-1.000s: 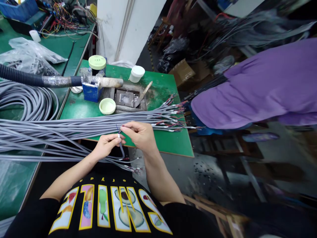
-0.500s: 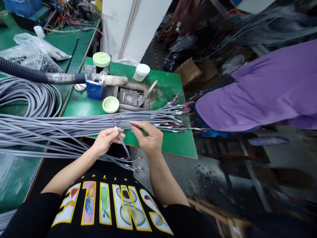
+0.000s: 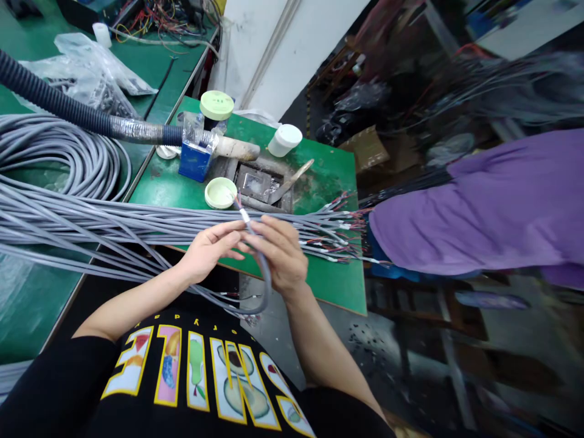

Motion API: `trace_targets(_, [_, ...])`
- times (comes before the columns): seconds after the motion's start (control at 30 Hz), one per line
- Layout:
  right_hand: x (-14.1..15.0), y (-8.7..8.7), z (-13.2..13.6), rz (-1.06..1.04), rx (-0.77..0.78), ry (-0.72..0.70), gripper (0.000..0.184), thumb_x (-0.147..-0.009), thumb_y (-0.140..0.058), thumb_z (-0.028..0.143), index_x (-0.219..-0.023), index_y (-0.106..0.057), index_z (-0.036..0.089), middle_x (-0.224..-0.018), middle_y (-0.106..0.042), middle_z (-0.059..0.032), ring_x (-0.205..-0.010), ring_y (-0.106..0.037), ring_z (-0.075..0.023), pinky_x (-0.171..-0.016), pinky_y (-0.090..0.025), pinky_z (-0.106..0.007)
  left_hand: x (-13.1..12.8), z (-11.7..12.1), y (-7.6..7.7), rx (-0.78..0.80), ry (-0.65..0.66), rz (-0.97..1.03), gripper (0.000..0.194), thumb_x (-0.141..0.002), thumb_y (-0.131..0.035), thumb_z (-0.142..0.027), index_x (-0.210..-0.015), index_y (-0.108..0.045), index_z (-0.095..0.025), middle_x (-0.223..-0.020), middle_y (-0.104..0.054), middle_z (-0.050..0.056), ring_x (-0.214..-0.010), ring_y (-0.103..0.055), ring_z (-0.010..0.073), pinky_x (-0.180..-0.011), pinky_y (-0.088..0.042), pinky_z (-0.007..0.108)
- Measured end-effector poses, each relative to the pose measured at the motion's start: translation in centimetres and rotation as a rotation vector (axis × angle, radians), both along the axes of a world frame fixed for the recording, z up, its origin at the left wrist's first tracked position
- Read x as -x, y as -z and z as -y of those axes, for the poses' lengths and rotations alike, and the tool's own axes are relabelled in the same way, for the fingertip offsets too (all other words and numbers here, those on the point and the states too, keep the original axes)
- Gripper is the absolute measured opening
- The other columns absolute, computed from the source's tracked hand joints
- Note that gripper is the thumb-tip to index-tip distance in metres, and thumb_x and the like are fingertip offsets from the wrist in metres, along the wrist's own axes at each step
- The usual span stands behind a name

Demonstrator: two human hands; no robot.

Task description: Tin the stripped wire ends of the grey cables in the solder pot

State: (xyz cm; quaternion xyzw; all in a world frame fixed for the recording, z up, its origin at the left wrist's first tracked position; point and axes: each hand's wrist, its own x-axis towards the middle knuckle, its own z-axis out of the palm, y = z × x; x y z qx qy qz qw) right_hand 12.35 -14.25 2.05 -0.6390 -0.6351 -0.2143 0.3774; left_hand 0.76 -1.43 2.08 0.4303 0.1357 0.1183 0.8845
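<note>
Right hand holding one grey cable, left hand half-curled with fingertips right at it (can't tell if gripping), stripped end by the pale-green lid, over the cable bundle on the green table.

Between the bare left hand and bare right hand, a flexible grey round cable passes in front of a bundle of long grey cables lying across a flat green tabletop. Behind the bundle, a shallow pale-green round dish sits left of a square grey metal pot; a blue boxy holder stands behind, left of the dish, a white round plastic tub behind, right of the pot. At left, a coil of grey round cable lies beyond the bundle.
</note>
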Motion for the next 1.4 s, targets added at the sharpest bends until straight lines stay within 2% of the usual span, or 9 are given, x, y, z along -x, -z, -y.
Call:
trace_targets(0.1, [-1.6, -1.5, -1.1, -0.087, -0.040, 0.153, 0.024, -0.089, -0.053, 0.024, -0.111, -0.064, 0.028, -0.105, -0.069, -0.0058, -0.108, -0.060, -0.0234, -0.091, -0.050, -0.043, 2.0, -0.6, -2.3, -0.370, 0.048, 0.115, 0.033, -0.075, -0.070, -0.043, -0.094, -0.073, -0.016, -0.087, -0.071, 0.009, -0.079, -0.064, 0.0170, -0.072, -0.051, 0.027])
trace_targets(0.23, [-3.6, -2.8, -3.3, -0.183, 0.024, 0.259, 0.026, -0.092, -0.047, 0.035, -0.104, -0.067, 0.024, -0.103, -0.065, -0.0087, -0.103, -0.059, -0.0239, -0.092, -0.049, -0.041, 3.8, -0.5, -3.9, -0.554, 0.709, 0.451, 0.026, -0.082, -0.061, -0.038, -0.097, -0.075, -0.022, -0.092, -0.073, 0.010, -0.080, -0.067, 0.0205, -0.068, -0.052, 0.026])
trace_targets(0.3, [-4.4, -3.2, -4.6, -0.187, 0.070, 0.233, 0.027, -0.093, -0.046, 0.036, -0.103, -0.067, 0.024, -0.101, -0.064, -0.0083, -0.103, -0.059, -0.0232, -0.094, -0.047, -0.040, 3.8, 0.0, -3.4, -0.578, 0.846, 0.521, 0.027, -0.083, -0.059, -0.041, -0.097, -0.075, -0.024, -0.095, -0.072, 0.010, -0.085, -0.067, 0.0216, -0.075, -0.052, 0.027])
trace_targets(0.43, [-5.5, -3.7, -6.8, -0.132, 0.194, 0.198, 0.027, -0.093, -0.046, 0.039, -0.099, -0.068, 0.024, -0.099, -0.065, -0.0069, -0.101, -0.059, -0.0226, -0.095, -0.044, -0.039, 3.3, -0.1, -1.7, -0.589, 0.759, 0.445, 0.032, -0.083, -0.057, -0.047, -0.075, -0.073, -0.020, -0.075, -0.069, 0.010, -0.067, -0.061, 0.0175, -0.062, -0.047, 0.026])
trace_targets(0.53, [-6.0, -3.7, -7.9, -0.086, 0.284, 0.199, 0.028, -0.093, -0.046, 0.041, -0.096, -0.068, 0.024, -0.098, -0.065, -0.0061, -0.100, -0.058, -0.0230, -0.095, -0.042, -0.041, 3.1, -1.7, -1.0, -0.616, 0.563, 0.345, 0.037, -0.083, -0.055, -0.044, -0.061, -0.063, -0.016, -0.060, -0.060, 0.007, -0.051, -0.049, 0.0121, -0.051, -0.037, 0.025])
trace_targets(0.63, [-6.1, -3.4, -8.8, -0.072, 0.323, 0.183, 0.028, -0.092, -0.047, 0.041, -0.096, -0.068, 0.023, -0.096, -0.065, -0.0061, -0.098, -0.058, -0.0224, -0.095, -0.042, -0.041, 2.8, -3.4, -0.2, -0.946, 0.281, 0.180, 0.037, -0.086, -0.049, -0.038, -0.058, -0.056, -0.015, -0.057, -0.054, 0.004, -0.052, -0.044, 0.0108, -0.054, -0.034, 0.024])
trace_targets(0.7, [-6.1, -3.2, -9.2, -0.072, 0.328, 0.177, 0.028, -0.091, -0.048, 0.041, -0.095, -0.069, 0.023, -0.094, -0.065, -0.0060, -0.095, -0.058, -0.0217, -0.093, -0.042, -0.040, 2.4, -4.0, 0.7, -1.215, 0.193, 0.047, 0.034, -0.087, -0.046, -0.035, -0.061, -0.056, -0.015, -0.060, -0.056, 0.004, -0.058, -0.048, 0.0121, -0.058, -0.032, 0.025])
trace_targets(0.87, [-6.2, -2.7, -9.8, -0.051, 0.374, 0.163, 0.027, -0.091, -0.047, 0.042, -0.093, -0.069, 0.025, -0.090, -0.064, -0.0045, -0.092, -0.058, -0.0205, -0.092, -0.042, -0.039, 1.7, -4.4, 2.3, -1.463, 0.242, -0.119, 0.032, -0.090, -0.045, -0.035, -0.069, -0.059, -0.016, -0.068, -0.062, 0.004, -0.067, -0.055, 0.0150, -0.059, -0.029, 0.025])
trace_targets(1.4, [-6.8, -1.4, -10.2, -0.001, 0.432, 0.169, 0.033, -0.093, -0.043, 0.046, -0.094, -0.067, 0.024, -0.090, -0.061, -0.0052, -0.090, -0.056, -0.0198, -0.089, -0.041, -0.038, 1.4, -4.7, 2.4, -1.457, 0.280, -0.187, 0.031, -0.089, -0.048, -0.036, -0.070, -0.062, -0.017, -0.070, -0.064, 0.002, -0.066, -0.055, 0.0142, -0.056, -0.023, 0.026])
